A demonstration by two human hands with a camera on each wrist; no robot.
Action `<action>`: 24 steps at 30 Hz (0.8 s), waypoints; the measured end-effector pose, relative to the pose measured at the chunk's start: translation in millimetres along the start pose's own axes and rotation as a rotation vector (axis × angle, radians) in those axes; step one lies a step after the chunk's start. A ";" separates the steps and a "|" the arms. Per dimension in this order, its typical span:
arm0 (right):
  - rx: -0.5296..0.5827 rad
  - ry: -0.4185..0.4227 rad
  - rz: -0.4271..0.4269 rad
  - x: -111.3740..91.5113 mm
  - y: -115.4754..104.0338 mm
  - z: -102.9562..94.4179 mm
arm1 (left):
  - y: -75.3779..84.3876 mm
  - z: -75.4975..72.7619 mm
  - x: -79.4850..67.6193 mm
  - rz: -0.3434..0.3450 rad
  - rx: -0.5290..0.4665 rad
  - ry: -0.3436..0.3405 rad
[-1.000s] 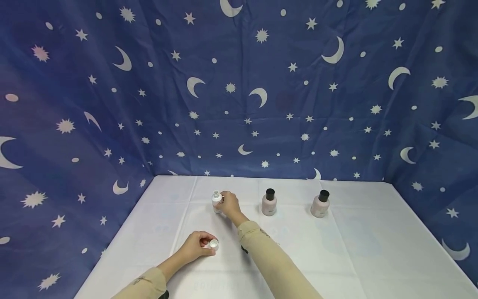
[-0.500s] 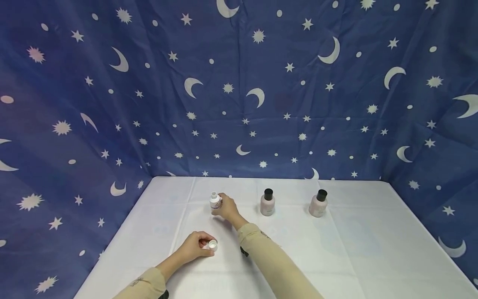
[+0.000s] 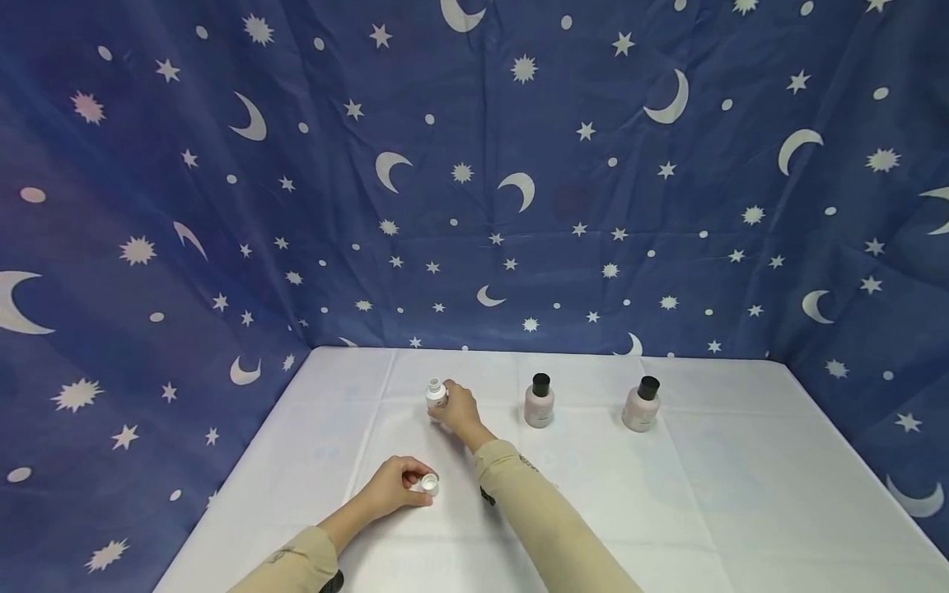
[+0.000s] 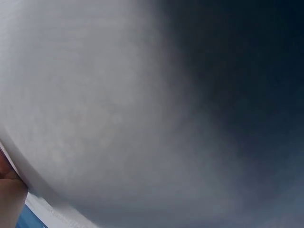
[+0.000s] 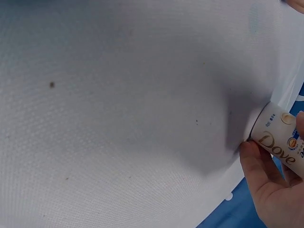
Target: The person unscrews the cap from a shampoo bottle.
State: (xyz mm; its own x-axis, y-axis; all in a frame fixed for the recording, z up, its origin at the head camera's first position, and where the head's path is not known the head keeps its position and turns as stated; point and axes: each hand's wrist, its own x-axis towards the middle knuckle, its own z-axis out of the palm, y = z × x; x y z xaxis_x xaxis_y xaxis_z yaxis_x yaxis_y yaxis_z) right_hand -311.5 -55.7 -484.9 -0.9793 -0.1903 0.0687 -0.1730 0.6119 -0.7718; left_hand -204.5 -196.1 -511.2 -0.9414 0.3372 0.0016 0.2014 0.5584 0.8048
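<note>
My right hand (image 3: 460, 412) grips a small white Dove bottle (image 3: 435, 395) around its side, on the left part of the table. The bottle stands upright with its neck uncovered. In the right wrist view, the Dove label (image 5: 278, 149) faces the camera, with fingertips near the bottle's base. Closer to me, my left hand (image 3: 393, 486) pinches a white cap (image 3: 430, 484) between thumb and fingers, hollow side up, just over the cloth. The left wrist view shows only a bit of the hand (image 4: 9, 199) at its left edge; the cap is out of sight there.
Two pale pink bottles with black caps stand to the right of my right hand: one bottle (image 3: 539, 408) near the middle, another bottle (image 3: 641, 410) farther right. A white cloth (image 3: 741, 478) covers the table. Behind it hangs a blue curtain (image 3: 563, 272) with moons and stars.
The white bottle has turned a little in my right hand, whose fingers have shifted on it. My left hand keeps the cap in the same place. The head view sways slightly.
</note>
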 end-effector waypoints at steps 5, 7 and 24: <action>-0.003 -0.003 0.005 0.5 0.6 0.3 | -0.8 0.4 0.0 -0.003 0.002 0.002; -0.002 -0.005 0.016 0.5 1.2 0.2 | -1.1 0.5 -0.2 0.002 -0.003 0.004; -0.078 -0.184 0.048 -19.6 7.5 -33.7 | 1.7 -1.2 -0.3 -0.004 0.019 -0.017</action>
State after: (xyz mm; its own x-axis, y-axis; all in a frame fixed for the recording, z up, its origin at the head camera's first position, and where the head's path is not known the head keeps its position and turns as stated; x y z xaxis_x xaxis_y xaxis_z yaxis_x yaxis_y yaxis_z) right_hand -297.1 -21.5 -470.8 -0.9522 -0.2921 -0.0889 -0.1413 0.6796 -0.7199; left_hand -204.2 -196.1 -509.1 -0.9374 0.3481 -0.0118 0.2032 0.5740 0.7932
